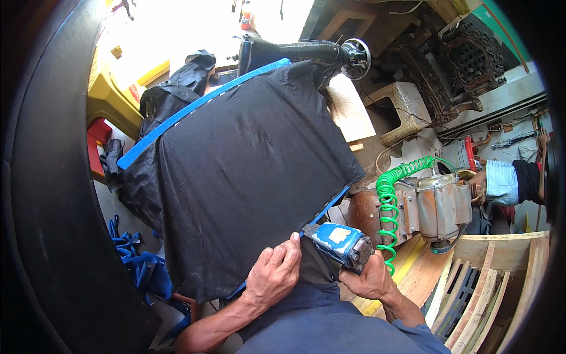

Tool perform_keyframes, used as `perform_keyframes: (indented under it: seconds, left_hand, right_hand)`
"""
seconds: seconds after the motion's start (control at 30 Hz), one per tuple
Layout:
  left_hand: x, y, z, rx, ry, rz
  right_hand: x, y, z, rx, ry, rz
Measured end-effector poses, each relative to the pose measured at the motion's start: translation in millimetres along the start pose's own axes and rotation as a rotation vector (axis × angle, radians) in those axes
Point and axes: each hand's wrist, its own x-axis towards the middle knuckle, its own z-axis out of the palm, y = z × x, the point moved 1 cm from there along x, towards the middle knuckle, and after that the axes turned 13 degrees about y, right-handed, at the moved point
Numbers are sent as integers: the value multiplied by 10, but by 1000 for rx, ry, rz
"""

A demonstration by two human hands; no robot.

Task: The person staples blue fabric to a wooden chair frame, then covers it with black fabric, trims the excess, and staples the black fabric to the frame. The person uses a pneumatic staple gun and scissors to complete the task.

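Note:
A sheet of black fabric (242,165) spreads over a broad panel in front of me. Blue edging shows as a long strip (194,109) at the far side and as a narrow band (330,205) along the near right edge. My right hand (374,277) is wrapped round the handle of a blue pneumatic staple gun (339,243). The gun's nose rests at the fabric's near edge. Just left of that nose, my left hand (274,271) is closed on the edge of the black fabric, its fingers curled.
A green coiled air hose (387,206) runs past an old compressor (433,203) at right. A slatted wooden frame (486,283) stands lower right. Beyond the panel is a black sewing machine (289,54). Blue fabric scraps (147,271) and a yellow plastic chair (112,94) are at left.

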Motion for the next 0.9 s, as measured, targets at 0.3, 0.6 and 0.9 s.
perform_keyframes:
  seconds: [0.3, 0.6, 0.9]
  left_hand:
    - [-22, 2, 5, 11, 14, -10]
    - [-36, 17, 7, 12, -34, -57]
    - [-204, 6, -175, 54, -22, -91]
  right_hand:
    - [-6, -91, 8, 44, -7, 118]
    - [-18, -13, 82, -23, -23, 20]
    - [-193, -34, 171, 48, -10, 24]
